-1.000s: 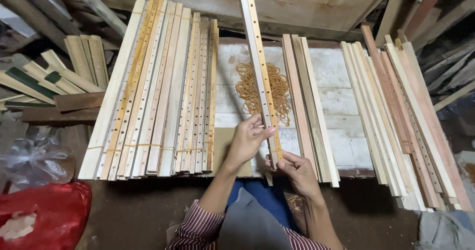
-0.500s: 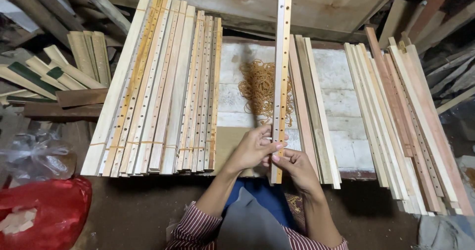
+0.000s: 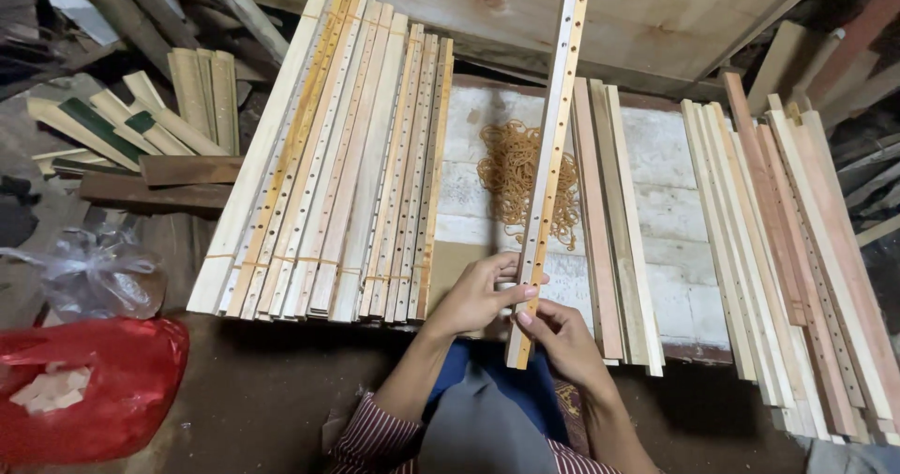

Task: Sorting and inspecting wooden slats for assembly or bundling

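Both hands grip one long pale wooden strip with a row of holes (image 3: 553, 155) near its bottom end, so it stands steady. The left hand (image 3: 473, 296) wraps fingers round it; the right hand (image 3: 558, 333) pinches it from below. A heap of tan rubber bands (image 3: 514, 179) lies close behind, easy to reach.

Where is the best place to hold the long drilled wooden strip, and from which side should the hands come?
Probably at its near end, from both sides. The drilled strip is long and thin and rises away from the person, so the left hand and right hand pinch its narrow edges low down.
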